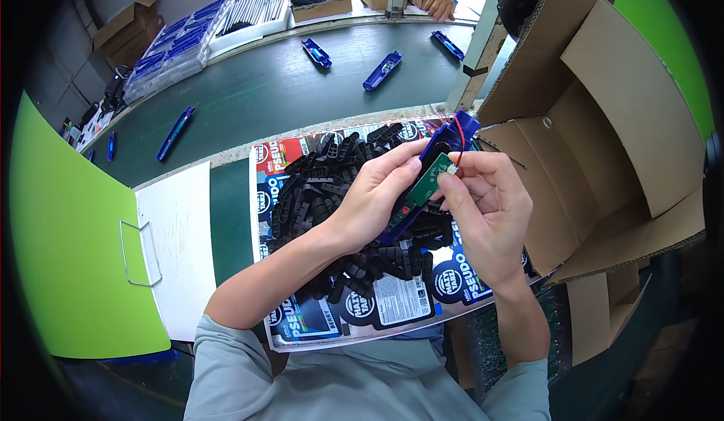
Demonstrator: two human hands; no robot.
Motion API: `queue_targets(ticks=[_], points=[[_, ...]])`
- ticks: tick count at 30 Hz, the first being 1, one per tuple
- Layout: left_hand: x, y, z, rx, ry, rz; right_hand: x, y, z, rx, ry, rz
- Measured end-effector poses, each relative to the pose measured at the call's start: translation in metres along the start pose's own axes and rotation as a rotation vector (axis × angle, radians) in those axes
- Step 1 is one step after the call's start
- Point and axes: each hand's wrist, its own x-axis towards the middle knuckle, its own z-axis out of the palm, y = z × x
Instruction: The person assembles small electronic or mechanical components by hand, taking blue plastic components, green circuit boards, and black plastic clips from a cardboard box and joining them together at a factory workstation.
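the left hand [375, 195] holds a blue casing [467, 124] from its left side, thumb resting near the casing's open face. the right hand [490, 202] narrows to a pinch, thumb and forefinger at a white connector [452, 169] by the upper end of a green circuit board [430, 183]. the board lies slantwise along the open casing, and a red wire [461, 134] loops above the connector. both are held over a heap of black plastic pieces [309, 191], which is spread on a colourful printed sheet [403, 300]. just right of the right hand, an open cardboard box [633, 104] tilts toward the person; on the left stand a white sheet [177, 247] and a lime-green panel [83, 240]. beyond, more blue casings [383, 71] lie apart on a dark green belt [249, 96]. farthest off, clear trays [166, 74] hold blue parts, and a co-worker's hand [439, 4] rests near small boxes.
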Motion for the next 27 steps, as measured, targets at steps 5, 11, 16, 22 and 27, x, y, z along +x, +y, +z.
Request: queue_targets(ticks=[5, 11, 16, 22, 27], points=[[0.000, -0.001, -0.001, -0.056, -0.002, -0.011, 0.002, 0.001, -0.002, -0.036, -0.020, 0.015], [0.001, -0.004, 0.007, -0.063, 0.035, 0.027, 0.004, 0.002, -0.003, -0.297, 0.031, -0.120], [0.001, -0.004, 0.007, -0.062, 0.019, 0.007, 0.006, 0.011, 0.006, -0.531, 0.217, -0.208], [-0.002, -0.004, 0.015, -0.086, 0.030, 0.009, 0.006, 0.022, 0.009, -0.518, 0.310, -0.222], [-0.002, -0.007, 0.016, 0.069, -0.005, 0.088, 0.005, 0.028, 0.011, -0.322, 0.304, -0.089]])
